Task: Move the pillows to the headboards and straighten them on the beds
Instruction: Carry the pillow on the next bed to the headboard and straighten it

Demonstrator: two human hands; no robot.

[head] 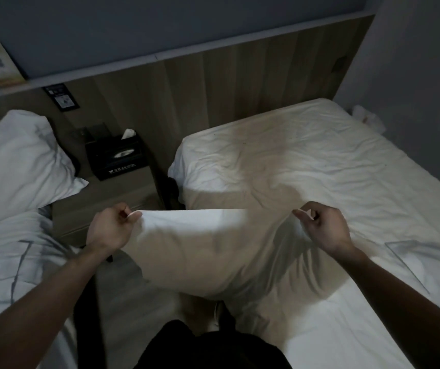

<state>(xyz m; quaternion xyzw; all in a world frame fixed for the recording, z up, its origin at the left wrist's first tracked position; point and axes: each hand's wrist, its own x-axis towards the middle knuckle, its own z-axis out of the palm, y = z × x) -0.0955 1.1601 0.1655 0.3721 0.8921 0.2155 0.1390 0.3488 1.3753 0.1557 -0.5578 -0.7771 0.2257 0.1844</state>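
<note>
White pillow (208,251) hanging — long axis left-right, corners pinched

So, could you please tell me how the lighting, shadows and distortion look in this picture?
Head view: dim room, a bright patch on the held white pillow; a dark shadow across the right bed's wrinkled white sheet; the wide lens bends the wooden headboard; edges look soft.
</note>
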